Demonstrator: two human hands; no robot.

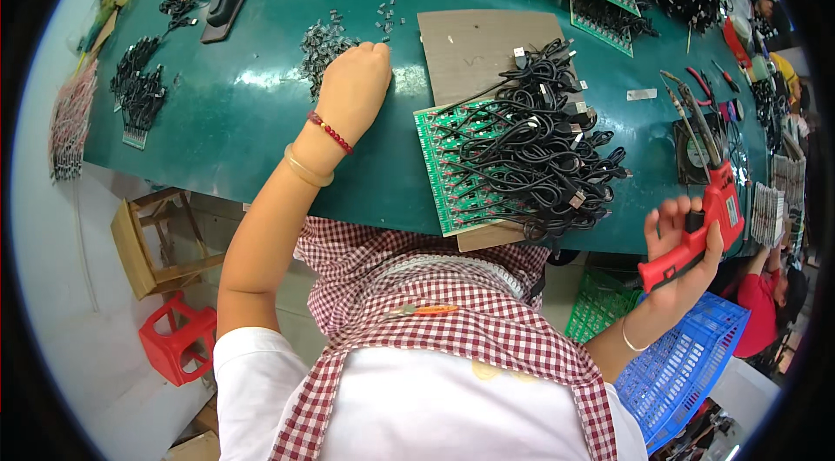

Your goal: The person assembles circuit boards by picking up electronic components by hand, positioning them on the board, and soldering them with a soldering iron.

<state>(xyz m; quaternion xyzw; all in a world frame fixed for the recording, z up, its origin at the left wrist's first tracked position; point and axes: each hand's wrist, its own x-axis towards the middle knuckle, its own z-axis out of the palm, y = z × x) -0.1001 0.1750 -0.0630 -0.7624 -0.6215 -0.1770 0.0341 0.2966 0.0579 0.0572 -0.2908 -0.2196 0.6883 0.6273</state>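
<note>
While our right hand [693, 274] grips the red soldering gun [721, 200], swinging it left could scorch black cables [548, 148]; left hand [355, 89]: can't tell.

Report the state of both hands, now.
Left hand: at the small black parts; grip hidden, cannot tell if it holds any.
Right hand: holding the red soldering gun.
</note>
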